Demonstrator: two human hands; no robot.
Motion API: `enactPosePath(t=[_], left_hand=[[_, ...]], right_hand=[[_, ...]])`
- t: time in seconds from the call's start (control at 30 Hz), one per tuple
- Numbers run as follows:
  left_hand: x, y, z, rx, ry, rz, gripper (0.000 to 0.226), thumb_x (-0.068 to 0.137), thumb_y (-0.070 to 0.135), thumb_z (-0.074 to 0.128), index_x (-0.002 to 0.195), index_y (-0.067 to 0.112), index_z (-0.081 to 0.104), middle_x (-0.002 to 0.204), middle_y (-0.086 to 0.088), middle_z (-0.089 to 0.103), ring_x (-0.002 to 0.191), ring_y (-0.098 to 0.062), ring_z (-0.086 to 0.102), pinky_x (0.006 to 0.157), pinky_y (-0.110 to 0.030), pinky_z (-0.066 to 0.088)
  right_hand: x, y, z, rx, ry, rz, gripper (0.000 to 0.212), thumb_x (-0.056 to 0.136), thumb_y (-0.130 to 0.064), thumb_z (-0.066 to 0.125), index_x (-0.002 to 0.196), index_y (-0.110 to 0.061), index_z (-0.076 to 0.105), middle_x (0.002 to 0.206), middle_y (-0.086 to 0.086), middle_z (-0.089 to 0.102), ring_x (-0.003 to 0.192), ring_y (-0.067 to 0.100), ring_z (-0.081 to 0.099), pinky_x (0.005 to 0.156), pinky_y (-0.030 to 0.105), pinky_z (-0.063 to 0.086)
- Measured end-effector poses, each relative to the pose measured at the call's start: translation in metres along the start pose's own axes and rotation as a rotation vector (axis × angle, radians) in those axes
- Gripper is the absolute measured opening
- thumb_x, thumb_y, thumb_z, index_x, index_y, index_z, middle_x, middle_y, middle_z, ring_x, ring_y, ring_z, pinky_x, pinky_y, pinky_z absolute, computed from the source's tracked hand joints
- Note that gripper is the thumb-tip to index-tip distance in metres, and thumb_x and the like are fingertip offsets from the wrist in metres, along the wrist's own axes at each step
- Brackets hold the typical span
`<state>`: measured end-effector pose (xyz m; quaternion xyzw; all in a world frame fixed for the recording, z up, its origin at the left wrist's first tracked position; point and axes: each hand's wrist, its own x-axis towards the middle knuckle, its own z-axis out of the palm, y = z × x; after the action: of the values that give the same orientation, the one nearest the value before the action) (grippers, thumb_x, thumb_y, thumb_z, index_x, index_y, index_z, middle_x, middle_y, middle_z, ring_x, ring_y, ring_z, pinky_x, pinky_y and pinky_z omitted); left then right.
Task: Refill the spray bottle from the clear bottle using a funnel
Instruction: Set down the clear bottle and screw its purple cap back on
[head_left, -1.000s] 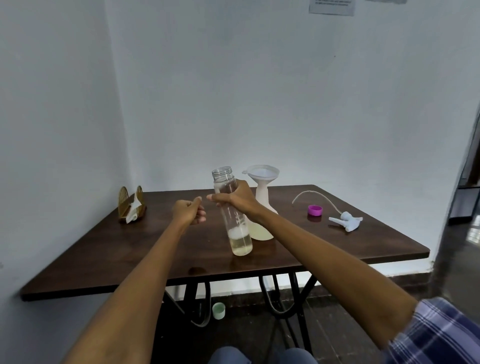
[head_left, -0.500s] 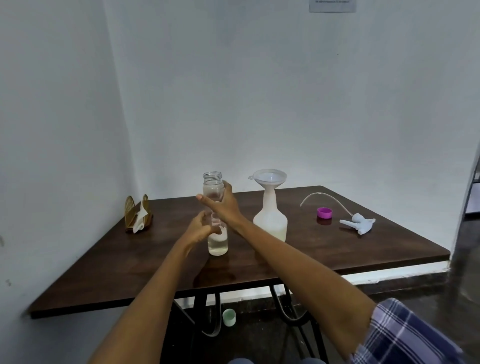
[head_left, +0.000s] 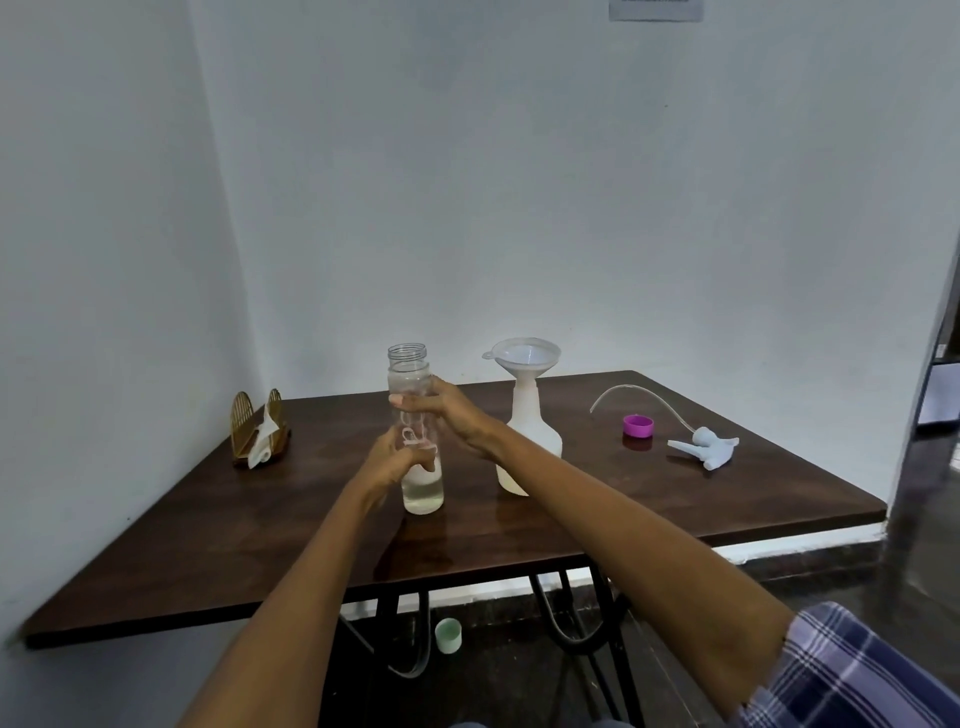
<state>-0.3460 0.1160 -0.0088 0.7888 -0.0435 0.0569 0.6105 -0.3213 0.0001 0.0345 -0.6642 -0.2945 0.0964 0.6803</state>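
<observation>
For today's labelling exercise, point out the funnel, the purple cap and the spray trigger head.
funnel (head_left: 525, 358), head view, on its wide bowl
purple cap (head_left: 638, 426), head view, on its side wall
spray trigger head (head_left: 706, 449), head view, on its pale body

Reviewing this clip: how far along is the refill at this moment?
Done: funnel sits in the spray bottle, which holds some liquid; the clear bottle is open and nearly empty. In hand: the left hand and right hand grip the clear bottle upright on the table. Left: any remaining pour, removing the funnel, refitting the spray head.
</observation>
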Motion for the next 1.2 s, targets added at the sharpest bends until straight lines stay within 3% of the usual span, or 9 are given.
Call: enactPosePath(t=[0.07,0.2,0.27,0.43,0.63,0.8,0.93,1.03,1.2], left_hand=[[0.001,-0.001,0.0,-0.039,0.026,-0.03,0.053,0.048,0.009,0.058,0.101,0.008,0.059,0.09,-0.006,0.065,0.089,-0.024,0.059,0.086,-0.038,0.047],[0.008,-0.008,-0.005,-0.139,0.092,-0.05,0.053,0.053,0.003,0.062,0.106,0.003,0.057,0.1,-0.016,0.065,0.096,-0.033,0.059,0.09,-0.044,0.048],[0.012,-0.01,-0.005,-0.166,0.129,-0.046,0.048,0.059,-0.002,0.061,0.106,0.002,0.057,0.104,-0.02,0.064,0.095,-0.035,0.059,0.09,-0.046,0.049],[0.016,-0.009,0.012,-0.084,0.226,-0.051,0.034,0.066,-0.011,0.057,0.096,0.005,0.059,0.092,-0.011,0.062,0.087,-0.028,0.056,0.074,-0.033,0.048],[0.032,-0.005,0.019,-0.098,0.431,-0.134,0.032,0.061,-0.017,0.051,0.084,0.004,0.058,0.071,-0.002,0.055,0.069,-0.02,0.051,0.053,-0.024,0.042],[0.044,-0.006,0.027,-0.158,0.538,-0.22,0.033,0.054,-0.016,0.048,0.077,0.003,0.061,0.054,0.001,0.061,0.05,-0.014,0.057,0.043,-0.019,0.041],[0.056,-0.006,0.029,-0.166,0.599,-0.23,0.032,0.05,-0.014,0.047,0.071,0.005,0.061,0.06,-0.003,0.061,0.059,-0.023,0.057,0.047,-0.022,0.042],[0.069,-0.009,0.028,-0.153,0.6,-0.244,0.026,0.054,-0.012,0.048,0.065,0.007,0.062,0.065,-0.005,0.061,0.064,-0.023,0.056,0.051,-0.022,0.042],[0.078,-0.015,0.028,-0.15,0.601,-0.236,0.02,0.056,-0.01,0.051,0.059,0.009,0.055,0.07,-0.008,0.062,0.067,-0.025,0.057,0.055,-0.023,0.045]], right_hand=[[0.001,0.004,-0.008,0.068,0.012,0.03,0.017,0.092,-0.012,0.056,0.107,-0.008,0.052,0.099,0.007,0.061,0.093,0.02,0.059,0.085,0.028,0.049],[-0.011,0.012,-0.015,-0.055,0.121,0.083,0.078,0.082,-0.046,0.063,0.138,-0.001,0.033,0.141,0.011,0.045,0.13,0.023,0.046,0.102,0.031,0.041],[-0.022,0.016,-0.022,-0.191,0.131,0.069,0.073,0.086,-0.042,0.062,0.144,-0.006,0.034,0.145,0.009,0.042,0.131,0.021,0.045,0.102,0.037,0.044],[-0.06,0.016,-0.056,-0.432,0.037,0.064,0.016,0.088,-0.025,0.065,0.084,-0.012,0.072,0.088,0.009,0.071,0.078,0.005,0.063,0.063,0.012,0.044],[-0.098,0.01,-0.119,-0.52,0.05,0.244,0.033,0.089,-0.03,0.063,0.064,-0.008,0.066,0.056,0.004,0.065,0.048,0.011,0.058,0.045,0.016,0.034],[-0.108,0.026,-0.179,-0.471,0.458,0.234,0.034,0.089,-0.033,0.063,0.065,-0.009,0.065,0.059,0.005,0.064,0.043,0.006,0.056,0.046,0.017,0.037],[-0.098,0.051,-0.228,-0.883,0.773,0.233,0.022,0.084,-0.036,0.061,0.078,-0.016,0.066,0.075,0.003,0.069,0.076,0.017,0.064,0.075,0.031,0.049],[-0.092,0.055,-0.249,-1.12,0.788,0.367,0.043,0.086,-0.034,0.059,0.12,-0.008,0.055,0.114,0.012,0.064,0.113,0.03,0.055,0.091,0.038,0.045],[-0.08,0.067,-0.271,-1.455,0.639,0.629,0.069,0.086,-0.048,0.055,0.137,-0.007,0.033,0.138,0.015,0.046,0.13,0.035,0.04,0.104,0.047,0.032]])
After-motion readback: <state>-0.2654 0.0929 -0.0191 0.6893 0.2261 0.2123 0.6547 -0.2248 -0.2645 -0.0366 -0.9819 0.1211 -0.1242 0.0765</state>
